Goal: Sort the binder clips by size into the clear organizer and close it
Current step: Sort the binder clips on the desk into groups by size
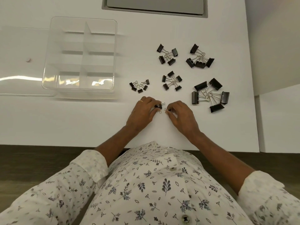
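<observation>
Grouping step, nearly finished — the left hand (143, 111) pinches tiny binder clips (159, 106) low on the counter (81, 124), and the right hand (180, 114) has its grip pinching a wire handle. Sorted piles (172, 80) wait nearby. The clear organizer (78, 91) lies open and unfilled — next comes loading its compartments.

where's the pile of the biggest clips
In the head view, the biggest clips lie at the right of the table, beyond and right of the right hand.
</observation>
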Tool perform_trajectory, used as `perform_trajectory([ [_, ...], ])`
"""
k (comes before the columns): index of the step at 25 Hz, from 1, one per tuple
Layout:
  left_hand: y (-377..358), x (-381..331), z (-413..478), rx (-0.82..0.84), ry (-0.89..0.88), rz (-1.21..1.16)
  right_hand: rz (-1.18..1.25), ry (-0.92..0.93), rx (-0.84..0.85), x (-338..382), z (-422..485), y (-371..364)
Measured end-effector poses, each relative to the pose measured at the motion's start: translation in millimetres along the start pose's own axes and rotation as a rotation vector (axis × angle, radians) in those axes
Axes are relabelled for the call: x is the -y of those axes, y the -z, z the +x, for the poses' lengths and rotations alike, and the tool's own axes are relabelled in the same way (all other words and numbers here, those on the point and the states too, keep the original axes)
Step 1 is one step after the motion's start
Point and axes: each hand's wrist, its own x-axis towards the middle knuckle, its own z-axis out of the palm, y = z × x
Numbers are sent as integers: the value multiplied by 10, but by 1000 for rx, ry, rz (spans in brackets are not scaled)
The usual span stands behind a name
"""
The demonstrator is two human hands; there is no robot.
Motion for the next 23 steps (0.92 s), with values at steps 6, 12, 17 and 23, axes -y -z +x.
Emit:
perform_trajectory([
  [6,98,58,-89,-32,74,-32,-6,60,82,-20,108,40],
  [12,220,81,-144,-92,154,-181,-110,151,177,21,310,-26],
  [17,262,20,-168,-159,331,-489,-48,65,188,54,342,-14],
  [23,320,-53,-96,-239,686,-1085,147,-14,116,10,332,57],
])
